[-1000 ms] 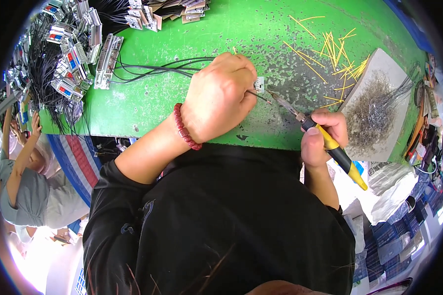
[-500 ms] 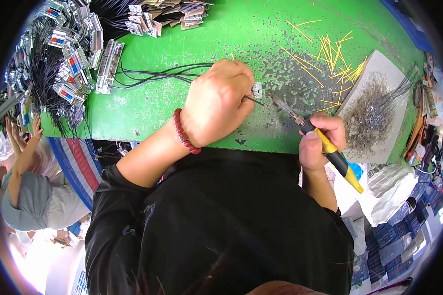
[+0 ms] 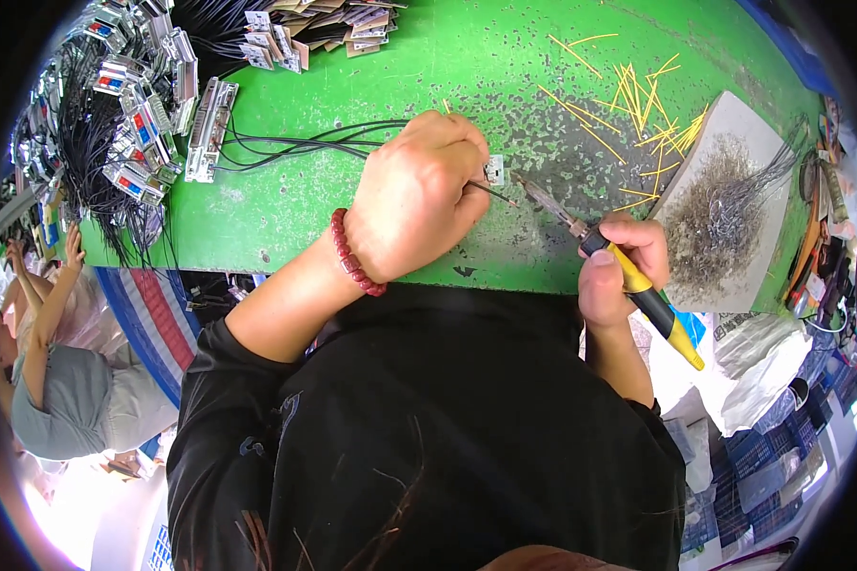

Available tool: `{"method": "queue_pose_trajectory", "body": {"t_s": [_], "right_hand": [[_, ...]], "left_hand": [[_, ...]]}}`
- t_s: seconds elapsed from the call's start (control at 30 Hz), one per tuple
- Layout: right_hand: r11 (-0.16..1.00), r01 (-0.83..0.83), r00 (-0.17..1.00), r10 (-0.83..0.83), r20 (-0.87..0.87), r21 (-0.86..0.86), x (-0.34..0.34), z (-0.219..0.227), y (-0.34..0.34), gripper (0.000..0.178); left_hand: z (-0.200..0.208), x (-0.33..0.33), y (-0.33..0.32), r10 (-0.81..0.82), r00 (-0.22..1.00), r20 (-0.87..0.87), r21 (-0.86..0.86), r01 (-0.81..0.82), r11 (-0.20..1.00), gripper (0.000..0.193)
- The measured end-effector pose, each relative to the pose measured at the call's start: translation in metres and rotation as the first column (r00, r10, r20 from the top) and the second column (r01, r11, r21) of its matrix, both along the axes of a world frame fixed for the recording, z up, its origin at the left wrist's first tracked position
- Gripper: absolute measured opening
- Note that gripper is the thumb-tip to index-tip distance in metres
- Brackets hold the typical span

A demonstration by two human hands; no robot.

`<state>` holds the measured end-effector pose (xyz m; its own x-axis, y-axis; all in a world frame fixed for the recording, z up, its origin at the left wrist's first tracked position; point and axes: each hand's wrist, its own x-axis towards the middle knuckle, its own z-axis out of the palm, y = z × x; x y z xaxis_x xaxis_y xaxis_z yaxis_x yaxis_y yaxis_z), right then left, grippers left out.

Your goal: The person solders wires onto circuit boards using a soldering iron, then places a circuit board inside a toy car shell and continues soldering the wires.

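My left hand (image 3: 419, 195), with a red bead bracelet at the wrist, is closed in a pinch on black wires (image 3: 300, 145). One short wire end (image 3: 497, 196) pokes out past the fingers. Right at the fingertips is a small whitish metal piece (image 3: 494, 170); whether I also grip it is hidden by the hand. The wires run left to a long silver metal part (image 3: 210, 130) lying on the table. Between the thumb and fingers of my right hand (image 3: 621, 266) is a yellow-and-black soldering iron (image 3: 655, 312). Its tip points left, just short of the small piece.
Thin yellow sticks (image 3: 638, 103), perhaps solder, lie scattered on the worn green table (image 3: 286, 214). A grey board (image 3: 724, 285) with dark residue and fine wires stands at the right. Silver parts with black wires (image 3: 138, 128) pile up at far left. Another person (image 3: 71, 390) is beyond.
The iron's tip has come slightly closer to the small metal piece. My left hand keeps its hold. At the far left, the other person has shifted a little.
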<state>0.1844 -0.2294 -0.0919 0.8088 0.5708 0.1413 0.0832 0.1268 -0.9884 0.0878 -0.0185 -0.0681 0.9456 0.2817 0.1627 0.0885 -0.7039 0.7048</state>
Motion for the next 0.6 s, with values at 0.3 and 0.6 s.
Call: {"method": "queue_pose_trajectory", "body": {"t_s": [0.3, 0.6], "right_hand": [[1.0, 0.003, 1.0, -0.003, 0.001, 0.004, 0.0, -0.0005, -0.0009, 0.023], [1.0, 0.016, 1.0, -0.016, 0.003, -0.026, 0.0002, -0.0043, -0.0035, 0.023]], "left_hand": [[-0.0007, -0.003, 0.0075, -0.07, 0.997, 0.035, -0.06, 0.072, 0.996, 0.009], [0.0073, 0.0022, 0.007, -0.101, 0.991, -0.089, -0.026, 0.099, 0.995, 0.009]]}}
